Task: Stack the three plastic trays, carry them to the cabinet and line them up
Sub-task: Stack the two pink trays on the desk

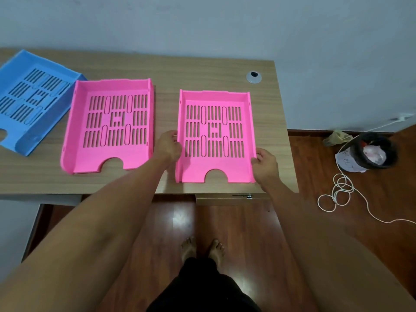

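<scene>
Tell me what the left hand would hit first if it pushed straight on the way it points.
The left hand points away and slightly right, already at the left wall of the right pink tray. It would press that wall at once.

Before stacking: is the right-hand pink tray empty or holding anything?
Empty. The right pink tray shows only its bare slotted floor; left hand and right hand grip its side walls.

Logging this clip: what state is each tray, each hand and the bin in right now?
Right pink tray: flat on the desk, empty, gripped at both side walls.
Middle pink tray: flat, empty, untouched.
Blue tray: flat, empty, angled, unstacked.
Left hand: fingers closed on the right tray's left wall.
Right hand: fingers on its right wall.
Bin: upright, holding rubbish.
</scene>
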Tool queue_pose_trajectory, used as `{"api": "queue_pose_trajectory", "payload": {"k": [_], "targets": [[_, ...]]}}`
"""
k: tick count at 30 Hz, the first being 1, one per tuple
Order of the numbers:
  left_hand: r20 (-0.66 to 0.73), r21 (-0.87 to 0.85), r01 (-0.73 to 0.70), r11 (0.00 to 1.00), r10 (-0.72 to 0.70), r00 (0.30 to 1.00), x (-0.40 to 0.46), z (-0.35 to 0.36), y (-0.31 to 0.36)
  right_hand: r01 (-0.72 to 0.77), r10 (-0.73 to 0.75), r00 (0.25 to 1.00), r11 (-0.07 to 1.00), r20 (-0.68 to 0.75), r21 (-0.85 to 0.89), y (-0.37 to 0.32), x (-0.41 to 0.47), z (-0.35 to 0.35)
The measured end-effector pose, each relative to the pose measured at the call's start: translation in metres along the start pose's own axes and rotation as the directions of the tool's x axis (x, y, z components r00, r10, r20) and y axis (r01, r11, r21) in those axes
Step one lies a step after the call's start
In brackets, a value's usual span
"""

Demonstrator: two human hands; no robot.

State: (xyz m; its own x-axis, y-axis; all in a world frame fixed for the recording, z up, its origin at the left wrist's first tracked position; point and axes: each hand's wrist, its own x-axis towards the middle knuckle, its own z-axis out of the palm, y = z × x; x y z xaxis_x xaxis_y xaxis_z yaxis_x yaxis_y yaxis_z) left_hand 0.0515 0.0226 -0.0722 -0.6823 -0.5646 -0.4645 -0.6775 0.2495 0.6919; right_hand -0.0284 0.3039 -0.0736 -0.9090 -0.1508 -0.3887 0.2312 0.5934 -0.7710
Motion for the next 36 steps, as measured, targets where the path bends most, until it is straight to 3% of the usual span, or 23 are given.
{"api": "queue_pose_trajectory", "payload": {"k": [9,17,27,36], "targets": [[-0.011,0.037,-0.029,0.999,0.030,1.000,-0.012,-0.001,0.004,-0.024,0.022,0.999,0.998,-0.025,-0.055,-0.019,-0.009,-0.008],[-0.106,0.089,-0.125,0.988,0.135,0.985,-0.041,-0.052,0.017,0.192,-0.192,0.981,0.972,0.015,-0.138,-0.087,-0.012,0.002],[-0.223,0.168,-0.142,0.975,0.178,0.958,-0.057,-0.172,-0.023,0.301,-0.286,0.947,0.950,0.148,-0.085,-0.164,-0.052,0.111],[-0.165,0.152,-0.114,0.982,0.139,0.976,-0.024,-0.258,-0.106,0.195,-0.180,0.967,0.978,0.179,-0.069,-0.197,-0.085,0.224]]}}
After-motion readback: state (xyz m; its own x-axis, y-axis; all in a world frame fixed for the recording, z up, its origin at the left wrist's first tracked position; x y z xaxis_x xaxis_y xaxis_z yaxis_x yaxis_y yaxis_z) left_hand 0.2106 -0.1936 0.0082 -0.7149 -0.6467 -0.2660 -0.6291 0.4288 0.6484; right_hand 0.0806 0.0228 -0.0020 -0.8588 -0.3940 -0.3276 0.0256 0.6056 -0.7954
